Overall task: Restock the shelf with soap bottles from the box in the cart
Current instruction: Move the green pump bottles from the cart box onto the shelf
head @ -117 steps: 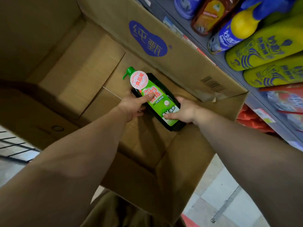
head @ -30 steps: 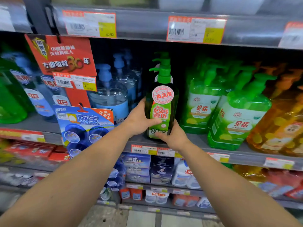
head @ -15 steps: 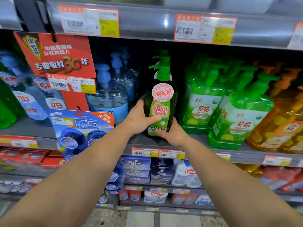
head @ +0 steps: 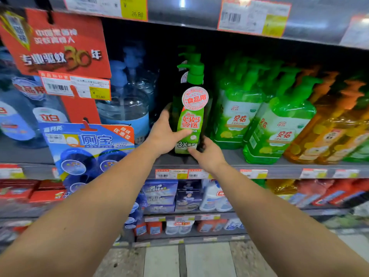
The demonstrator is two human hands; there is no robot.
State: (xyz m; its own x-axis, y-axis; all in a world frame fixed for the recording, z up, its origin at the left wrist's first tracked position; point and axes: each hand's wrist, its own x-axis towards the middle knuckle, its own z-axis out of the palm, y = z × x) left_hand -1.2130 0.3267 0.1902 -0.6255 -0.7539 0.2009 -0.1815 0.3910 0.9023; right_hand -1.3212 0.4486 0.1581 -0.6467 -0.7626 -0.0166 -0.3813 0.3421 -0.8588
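Note:
A dark green soap bottle (head: 191,108) with a green pump top and a round pink sticker stands upright on the grey shelf (head: 229,158). Both of my hands hold it. My left hand (head: 165,134) wraps its left side, thumb across the label. My right hand (head: 207,154) grips its lower right corner at the base. Behind it stands a row of like bottles, of which only the green pumps show. The box and the cart are out of view.
Clear blue pump bottles (head: 127,104) stand left of the soap bottle, light green pump bottles (head: 279,124) right of it, orange ones (head: 327,132) farther right. A red and blue hanging display (head: 60,47) covers the left shelf. Lower shelves hold small boxes and bottles.
The soap bottle came out of the cardboard box and up to the shelf. Over the last second it has moved slightly back onto the shelf, and my view has drawn closer.

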